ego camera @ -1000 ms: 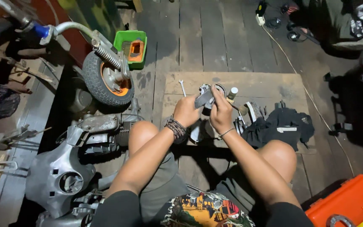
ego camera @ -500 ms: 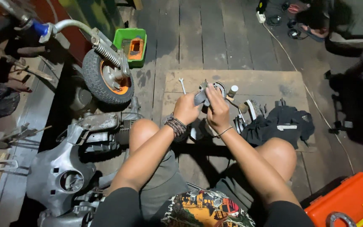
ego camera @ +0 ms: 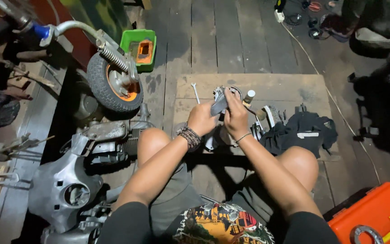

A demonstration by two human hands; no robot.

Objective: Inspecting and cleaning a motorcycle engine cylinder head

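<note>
I sit on a wooden floor with my knees apart. My left hand (ego camera: 200, 118), a beaded bracelet on its wrist, and my right hand (ego camera: 236, 114) are together in front of me, both gripping a small grey metal engine part (ego camera: 219, 105). Below the hands lie more metal parts (ego camera: 214, 141) on a brown cardboard sheet (ego camera: 290, 88). A spanner (ego camera: 196, 92) lies on the cardboard just left of the hands. A small bottle with a white cap (ego camera: 248, 97) stands just right of them.
A scooter front wheel with an orange hub (ego camera: 113, 83) and a grey scooter body (ego camera: 64, 190) lie at my left. A green box (ego camera: 139, 47) sits behind the wheel. A black cloth (ego camera: 305, 133) lies right of the hands. An orange toolbox (ego camera: 375, 217) is bottom right.
My right hand slid left over the metal part, closer to my left hand. The view shifted slightly.
</note>
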